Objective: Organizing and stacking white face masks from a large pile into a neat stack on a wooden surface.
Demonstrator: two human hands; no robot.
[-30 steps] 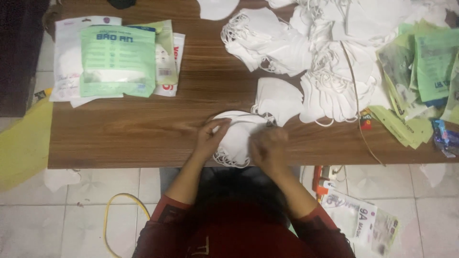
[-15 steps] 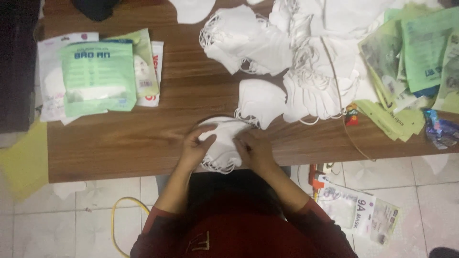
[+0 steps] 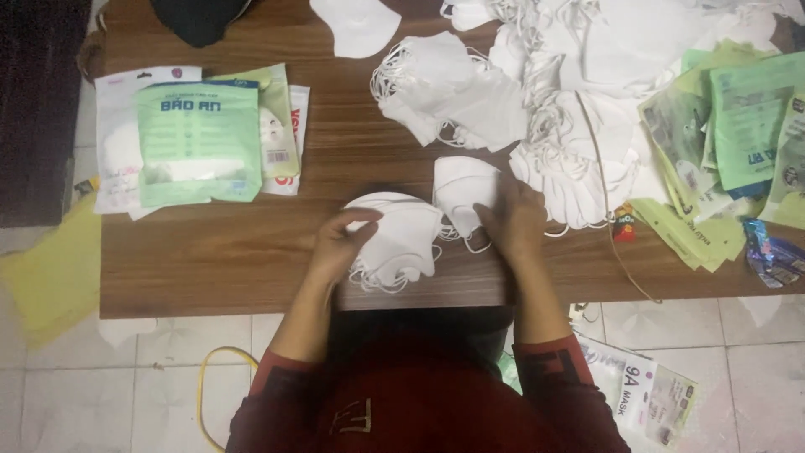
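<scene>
Masks (image 3: 394, 239), light, soft and floppy, lay stacked at the bench (image 3: 210, 260) edge, left hand (image 3: 340, 243) pinching their rim, right hand (image 3: 516, 222) flat and loose on another mask (image 3: 461, 189), best gripped by folded edges.

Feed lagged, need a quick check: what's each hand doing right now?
Left hand: closed on the stack of white masks.
Right hand: fingers resting on a single white mask; whether it grips cannot be told.

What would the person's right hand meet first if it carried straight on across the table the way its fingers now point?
Most likely the single white mask: the right hand already rests at its edge. Beyond it lies the loose pile of white masks, though depth is hard to judge from above.
</scene>
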